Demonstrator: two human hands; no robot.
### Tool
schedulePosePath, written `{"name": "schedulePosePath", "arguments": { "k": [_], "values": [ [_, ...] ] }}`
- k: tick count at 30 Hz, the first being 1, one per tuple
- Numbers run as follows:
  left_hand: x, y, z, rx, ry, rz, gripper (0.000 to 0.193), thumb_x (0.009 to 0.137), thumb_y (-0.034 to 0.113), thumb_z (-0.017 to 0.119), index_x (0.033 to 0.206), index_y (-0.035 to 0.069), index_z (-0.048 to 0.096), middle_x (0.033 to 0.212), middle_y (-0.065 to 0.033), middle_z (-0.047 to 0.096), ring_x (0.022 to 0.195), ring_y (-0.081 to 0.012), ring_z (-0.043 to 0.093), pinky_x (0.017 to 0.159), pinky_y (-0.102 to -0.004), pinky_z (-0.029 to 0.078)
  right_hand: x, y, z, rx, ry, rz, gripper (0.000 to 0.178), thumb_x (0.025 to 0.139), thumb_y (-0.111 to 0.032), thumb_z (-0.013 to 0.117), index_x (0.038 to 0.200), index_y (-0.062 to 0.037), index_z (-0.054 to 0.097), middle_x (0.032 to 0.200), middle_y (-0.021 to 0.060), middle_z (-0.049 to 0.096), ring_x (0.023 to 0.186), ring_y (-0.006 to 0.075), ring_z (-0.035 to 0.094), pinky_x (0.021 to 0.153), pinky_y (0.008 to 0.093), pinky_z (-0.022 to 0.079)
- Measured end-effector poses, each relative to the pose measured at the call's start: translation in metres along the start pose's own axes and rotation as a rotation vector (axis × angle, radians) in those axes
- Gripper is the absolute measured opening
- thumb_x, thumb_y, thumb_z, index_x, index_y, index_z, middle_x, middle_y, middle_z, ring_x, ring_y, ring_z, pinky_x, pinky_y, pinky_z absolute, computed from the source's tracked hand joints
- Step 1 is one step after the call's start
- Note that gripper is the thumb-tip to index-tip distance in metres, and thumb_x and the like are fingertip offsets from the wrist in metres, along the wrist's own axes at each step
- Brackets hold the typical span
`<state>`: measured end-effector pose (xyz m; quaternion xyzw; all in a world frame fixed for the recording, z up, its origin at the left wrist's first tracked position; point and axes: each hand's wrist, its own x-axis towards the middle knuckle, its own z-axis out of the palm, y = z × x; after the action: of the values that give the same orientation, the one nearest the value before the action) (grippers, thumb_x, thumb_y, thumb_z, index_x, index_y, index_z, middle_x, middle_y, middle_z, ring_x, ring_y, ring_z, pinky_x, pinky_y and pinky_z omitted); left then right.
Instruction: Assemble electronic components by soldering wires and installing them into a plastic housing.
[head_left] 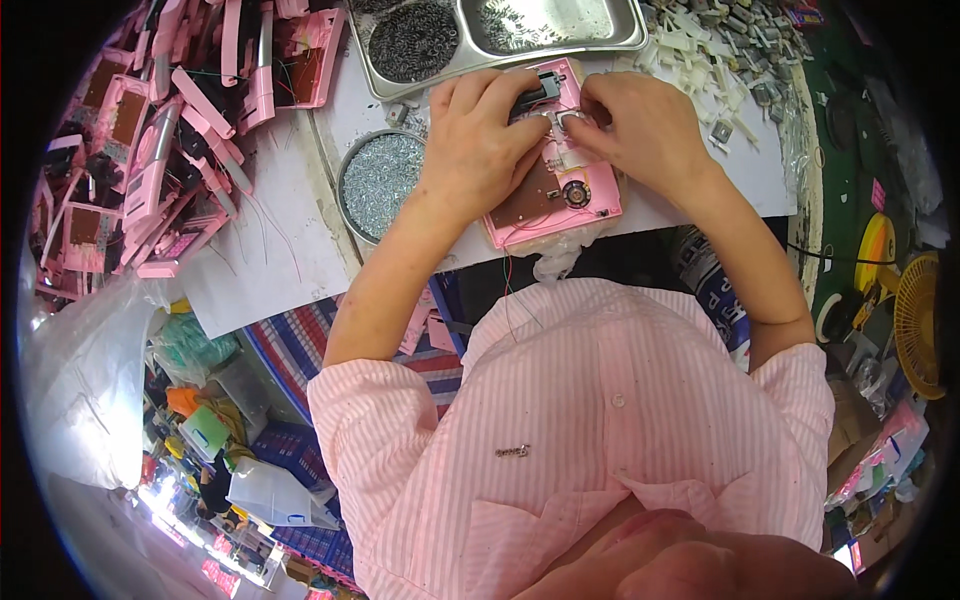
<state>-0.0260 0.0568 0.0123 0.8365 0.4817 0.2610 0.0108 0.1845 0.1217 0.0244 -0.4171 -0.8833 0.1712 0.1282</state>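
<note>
"Two bare hands, the left hand (468,145) and right hand (655,130), reach over a pink casing (600,187). Where does it lie?"
"Open, near the front edge of the tabletop (270,235)."
"And the fingers (498,98)?"
"Bent and narrow, close together about its middle; whether they pinch a small part, one cannot tell."
"What stands around?"
"A round dish (342,197) of small metal pieces, left; a steel tray (464,42) beyond; piled pink housings (150,180) farther left."
</note>
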Motion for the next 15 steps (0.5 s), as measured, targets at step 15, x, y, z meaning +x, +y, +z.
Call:
{"name": "schedulePosePath", "arguments": {
  "k": [15],
  "values": [
    [-0.012, 0.013, 0.007, 0.094, 0.040, -0.068, 0.024, 0.076, 0.019, 0.074, 0.100, 0.019, 0.078, 0.129, -0.0030, 0.061, 0.115, -0.0262, 0.053, 0.102, -0.0460, 0.035, 0.006, -0.026, 0.000, -0.172, -0.059, -0.077, 0.014, 0.074, -0.016, 0.068, 0.076, -0.0024, 0.070, 0.078, 0.0186, 0.069, 0.073, 0.0346, 0.070, 0.059, 0.0453, 0.055]
  ]
}}
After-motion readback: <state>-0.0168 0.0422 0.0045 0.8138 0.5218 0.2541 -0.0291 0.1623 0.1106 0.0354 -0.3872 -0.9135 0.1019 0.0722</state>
